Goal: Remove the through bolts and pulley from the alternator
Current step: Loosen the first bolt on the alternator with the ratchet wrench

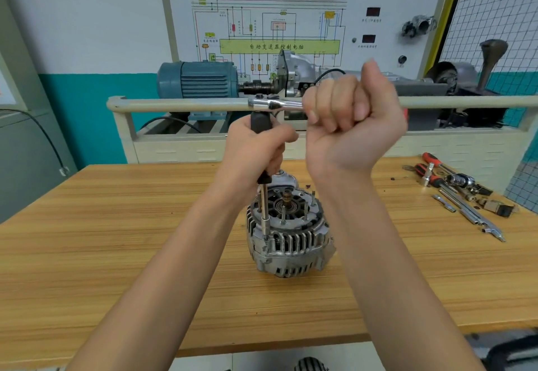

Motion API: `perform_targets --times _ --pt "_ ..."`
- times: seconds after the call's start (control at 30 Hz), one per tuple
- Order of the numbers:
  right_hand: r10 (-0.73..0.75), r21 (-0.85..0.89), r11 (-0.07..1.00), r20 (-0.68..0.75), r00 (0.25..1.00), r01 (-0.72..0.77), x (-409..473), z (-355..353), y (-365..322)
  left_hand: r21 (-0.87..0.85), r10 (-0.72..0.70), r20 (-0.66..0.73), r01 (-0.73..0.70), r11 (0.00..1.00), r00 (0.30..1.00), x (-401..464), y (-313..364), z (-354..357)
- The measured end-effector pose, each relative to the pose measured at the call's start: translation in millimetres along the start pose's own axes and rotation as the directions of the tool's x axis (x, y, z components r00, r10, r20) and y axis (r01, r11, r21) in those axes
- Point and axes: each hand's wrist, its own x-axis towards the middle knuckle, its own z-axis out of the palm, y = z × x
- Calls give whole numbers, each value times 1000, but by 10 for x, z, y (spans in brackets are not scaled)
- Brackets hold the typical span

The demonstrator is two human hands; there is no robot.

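A silver alternator (pixel 288 242) stands on the wooden table (pixel 116 239) with its open end up, shaft and studs showing. A long driver (pixel 264 210) with a black handle stands upright, its socket tip on a through bolt at the alternator's front left rim. My left hand (pixel 256 152) grips the black handle. A chrome ratchet (pixel 276 104) sits across the top of the driver. My right hand (pixel 349 120) is fisted around the ratchet's handle, to the right of the driver.
Loose tools (pixel 460 193) lie at the table's right: red-handled screwdrivers, sockets, extension bars and small parts. Behind the table stands a training rig with a blue motor (pixel 198 79), a rail (pixel 180 104) and a wiring-diagram board (pixel 267 29).
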Motion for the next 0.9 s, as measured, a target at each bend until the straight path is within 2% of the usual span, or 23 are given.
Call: perform_targets --times 0.07,0.13,0.2,0.23,0.3,0.37,0.43,0.53,0.63,0.67,0.73,0.83,0.9 --pt "187 125 977 -113 976 -172 156 -91 -42 -66 -23 161 34 997 987 36 24 -96" --pt "360 300 904 -153 920 -304 264 -167 -31 -127 -45 358 97 987 933 74 54 -182" --pt "454 438 824 -133 881 -359 316 -216 7 -129 -66 512 153 980 857 83 84 -208" --pt "459 471 808 -124 880 -355 320 -232 20 -118 -80 529 167 979 845 78 87 -198" --pt "418 469 825 -127 899 -317 292 -223 25 -101 -115 459 180 979 881 71 74 -164" --pt "328 396 882 -129 936 -255 223 -181 4 -87 -124 309 157 984 943 55 58 -108" --pt "201 250 953 -111 973 -168 125 -130 -9 -55 -113 121 120 991 986 41 48 -24" --pt "-52 40 998 6 999 52 -50 2 23 36 -60 -138 65 997 989 47 31 114" --pt "-267 -137 951 89 960 277 -179 92 84 69 -4 -224 20 997 975 30 24 202" --pt "-271 -139 949 100 957 283 -192 87 85 63 2 -220 12 998 976 18 17 191" --pt "-178 -61 981 112 978 186 -141 37 49 37 -3 -156 9 999 988 -4 17 116" --pt "101 121 988 -7 995 -100 70 -110 -25 -4 -20 33 20 1000 999 -7 57 -27" --pt "298 329 910 -96 950 -252 204 -222 -27 -40 -35 151 42 998 988 19 80 -76"
